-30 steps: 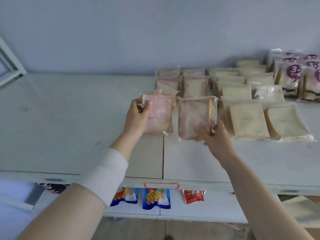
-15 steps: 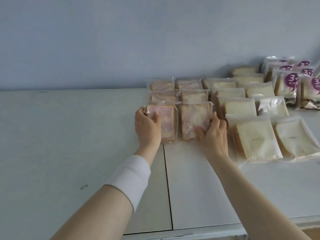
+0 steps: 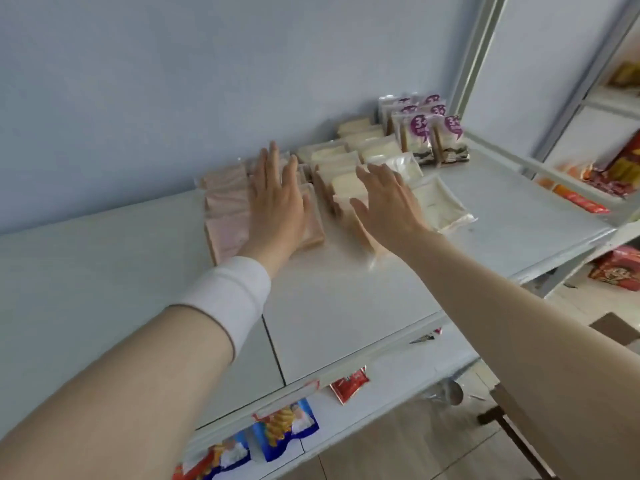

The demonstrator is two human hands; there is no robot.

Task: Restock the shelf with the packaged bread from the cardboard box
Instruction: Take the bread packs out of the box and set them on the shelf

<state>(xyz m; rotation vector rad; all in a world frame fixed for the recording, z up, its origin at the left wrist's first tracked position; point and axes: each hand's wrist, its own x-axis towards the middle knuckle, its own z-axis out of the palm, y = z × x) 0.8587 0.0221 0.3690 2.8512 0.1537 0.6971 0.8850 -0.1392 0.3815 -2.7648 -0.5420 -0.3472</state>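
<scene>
Pink bread packs (image 3: 225, 209) lie in overlapping rows on the white shelf (image 3: 346, 306), close to the blue back wall, and they serve as the reference for everything else. The left hand (image 3: 277, 206), with a white wristband (image 3: 228, 299) on the forearm behind it, lies flat on the right-hand side of these packs, palm down, fingers straight and slightly spread, gripping nothing. Just right of the pink packs sit pale bread packs (image 3: 346, 157) in clear wrappers, also in overlapping rows. The right hand (image 3: 388, 206) is stretched out over them, palm down with fingers straight and close together. It is blurred, so I cannot tell whether it presses on the wrappers or hovers just above them, but it is not curled round anything. Further right of the pink packs and nearer the wall stand upright packs with purple labels (image 3: 419, 133). Below the pink packs, on a lower shelf level, are blue snack packets (image 3: 284, 427) and a red packet (image 3: 348, 386). Well to the right and lower down, a piece of brown cardboard (image 3: 613, 332) shows near the floor, too little of it to say more.
</scene>
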